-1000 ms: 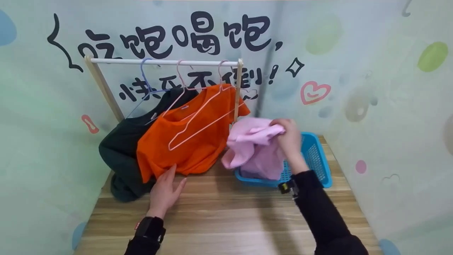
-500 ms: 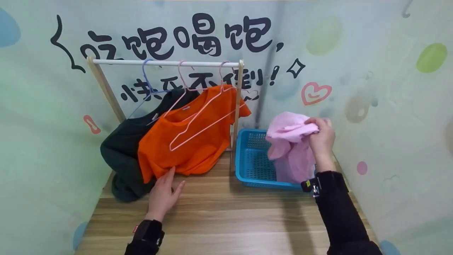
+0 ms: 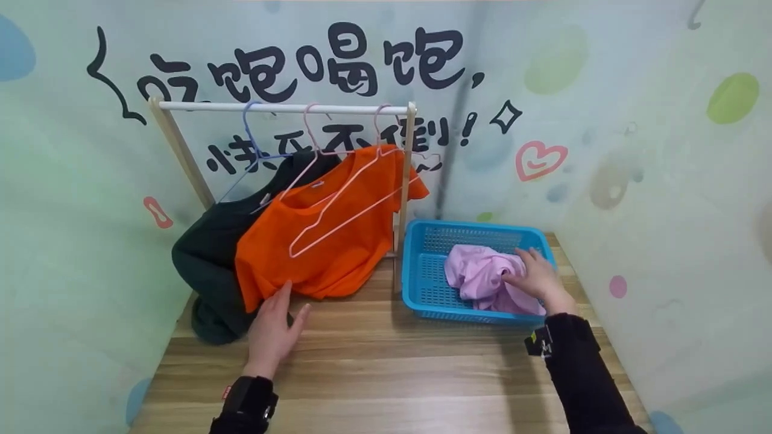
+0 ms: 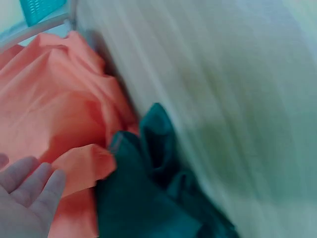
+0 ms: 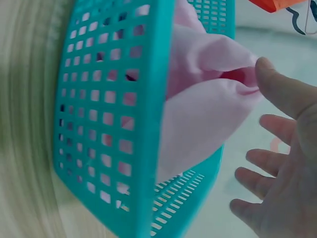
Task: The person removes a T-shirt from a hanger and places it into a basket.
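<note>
A crumpled pink garment (image 3: 482, 274) lies in the right part of a blue plastic basket (image 3: 431, 310). Over it is my right hand (image 3: 537, 280), fingers spread, with the thumb tip right at the cloth in the right wrist view. An orange T-shirt (image 3: 338, 241) hangs on a pink hanger (image 3: 313, 226) from the rack, in front of a dark green garment (image 3: 202, 253). My left hand (image 3: 272, 328) is beside the orange shirt's lower hem, its fingers extended and holding nothing; the left wrist view shows the fingers (image 4: 47, 196) close to the orange cloth.
The small rack has a white rail (image 3: 283, 108) and wooden posts, with the right post (image 3: 407, 163) standing close to the basket. A blue hanger (image 3: 250, 135) carries the dark garment. Printed walls enclose the wooden tabletop (image 3: 386, 374) at the back and sides.
My right hand has carried the pink garment rightward over the basket, then let go; the cloth has dropped into it and the fingers have spread. My left hand has barely moved.
</note>
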`<control>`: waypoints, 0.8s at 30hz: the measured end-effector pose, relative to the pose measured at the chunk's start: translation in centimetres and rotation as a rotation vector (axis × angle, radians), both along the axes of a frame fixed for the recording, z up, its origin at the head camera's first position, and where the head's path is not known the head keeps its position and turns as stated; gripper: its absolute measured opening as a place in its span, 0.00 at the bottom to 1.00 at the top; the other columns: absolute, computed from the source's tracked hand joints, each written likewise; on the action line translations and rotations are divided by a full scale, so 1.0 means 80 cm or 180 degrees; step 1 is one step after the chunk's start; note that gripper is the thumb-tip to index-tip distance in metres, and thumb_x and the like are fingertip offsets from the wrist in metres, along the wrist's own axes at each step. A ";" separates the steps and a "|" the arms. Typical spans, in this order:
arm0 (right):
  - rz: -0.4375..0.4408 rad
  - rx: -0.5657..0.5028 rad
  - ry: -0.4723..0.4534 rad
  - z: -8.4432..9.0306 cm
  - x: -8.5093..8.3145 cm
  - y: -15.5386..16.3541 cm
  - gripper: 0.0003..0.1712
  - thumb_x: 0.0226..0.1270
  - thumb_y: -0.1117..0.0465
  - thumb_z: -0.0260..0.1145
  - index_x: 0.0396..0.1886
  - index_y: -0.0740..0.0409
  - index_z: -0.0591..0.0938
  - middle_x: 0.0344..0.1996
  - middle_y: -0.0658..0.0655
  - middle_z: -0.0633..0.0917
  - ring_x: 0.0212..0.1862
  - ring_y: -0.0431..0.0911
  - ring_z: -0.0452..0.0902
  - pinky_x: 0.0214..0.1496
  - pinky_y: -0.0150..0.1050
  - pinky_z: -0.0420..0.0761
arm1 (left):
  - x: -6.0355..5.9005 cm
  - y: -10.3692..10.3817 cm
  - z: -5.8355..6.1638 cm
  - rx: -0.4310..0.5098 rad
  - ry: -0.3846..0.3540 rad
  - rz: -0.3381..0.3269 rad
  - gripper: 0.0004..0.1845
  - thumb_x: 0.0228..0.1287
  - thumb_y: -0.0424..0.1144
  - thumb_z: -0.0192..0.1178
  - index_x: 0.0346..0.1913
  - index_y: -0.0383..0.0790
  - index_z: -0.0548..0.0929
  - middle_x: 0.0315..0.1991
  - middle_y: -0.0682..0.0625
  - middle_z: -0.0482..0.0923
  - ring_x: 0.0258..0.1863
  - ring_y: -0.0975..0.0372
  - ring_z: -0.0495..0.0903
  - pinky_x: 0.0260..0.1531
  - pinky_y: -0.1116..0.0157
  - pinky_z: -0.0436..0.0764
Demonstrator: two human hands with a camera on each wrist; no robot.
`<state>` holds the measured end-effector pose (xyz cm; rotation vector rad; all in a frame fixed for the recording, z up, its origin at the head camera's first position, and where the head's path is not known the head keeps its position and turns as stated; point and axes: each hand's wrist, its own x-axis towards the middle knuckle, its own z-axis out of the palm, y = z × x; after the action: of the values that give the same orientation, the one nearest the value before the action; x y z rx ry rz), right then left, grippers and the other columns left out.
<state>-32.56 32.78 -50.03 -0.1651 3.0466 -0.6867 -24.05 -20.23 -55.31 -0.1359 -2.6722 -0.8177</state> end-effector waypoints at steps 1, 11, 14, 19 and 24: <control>-0.0004 0.0028 0.0064 -0.002 0.001 0.000 0.45 0.66 0.49 0.68 0.71 0.71 0.62 0.70 0.81 0.57 0.71 0.74 0.49 0.68 0.69 0.54 | 0.001 0.000 0.006 0.0019 0.0096 0.0015 0.38 0.70 0.55 0.58 0.75 0.37 0.61 0.68 0.37 0.68 0.63 0.45 0.70 0.61 0.44 0.68; 0.0018 0.0005 0.0513 -0.016 0.013 -0.013 0.43 0.66 0.48 0.67 0.72 0.69 0.64 0.70 0.78 0.58 0.71 0.74 0.50 0.69 0.70 0.48 | -0.006 -0.012 0.076 -0.0001 0.1052 0.0110 0.34 0.69 0.45 0.61 0.73 0.34 0.64 0.63 0.35 0.73 0.58 0.44 0.74 0.59 0.44 0.71; 0.0006 0.0032 0.0551 -0.021 0.016 -0.019 0.43 0.66 0.47 0.67 0.72 0.67 0.64 0.71 0.77 0.58 0.71 0.73 0.50 0.69 0.70 0.46 | -0.013 -0.019 0.093 -0.0057 0.1268 0.0148 0.33 0.69 0.43 0.60 0.72 0.33 0.65 0.62 0.34 0.74 0.57 0.43 0.74 0.60 0.45 0.70; -0.0017 0.0129 0.0548 -0.026 0.021 -0.028 0.43 0.66 0.47 0.67 0.73 0.64 0.63 0.72 0.75 0.58 0.73 0.70 0.48 0.70 0.70 0.42 | -0.028 -0.025 0.112 -0.0063 0.1496 0.0179 0.31 0.70 0.42 0.59 0.71 0.32 0.66 0.62 0.36 0.74 0.56 0.44 0.73 0.61 0.46 0.70; -0.0025 0.0144 0.0616 -0.029 0.025 -0.038 0.43 0.66 0.47 0.67 0.74 0.63 0.63 0.73 0.73 0.58 0.74 0.68 0.46 0.70 0.69 0.38 | -0.046 -0.024 0.127 -0.0053 0.1453 0.0248 0.30 0.71 0.39 0.60 0.71 0.32 0.66 0.64 0.37 0.73 0.58 0.45 0.73 0.63 0.47 0.69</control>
<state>-30.59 29.74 -52.35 -0.2319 3.2450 -0.6371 -27.74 -22.14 -45.15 -0.1950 -2.2402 -0.6482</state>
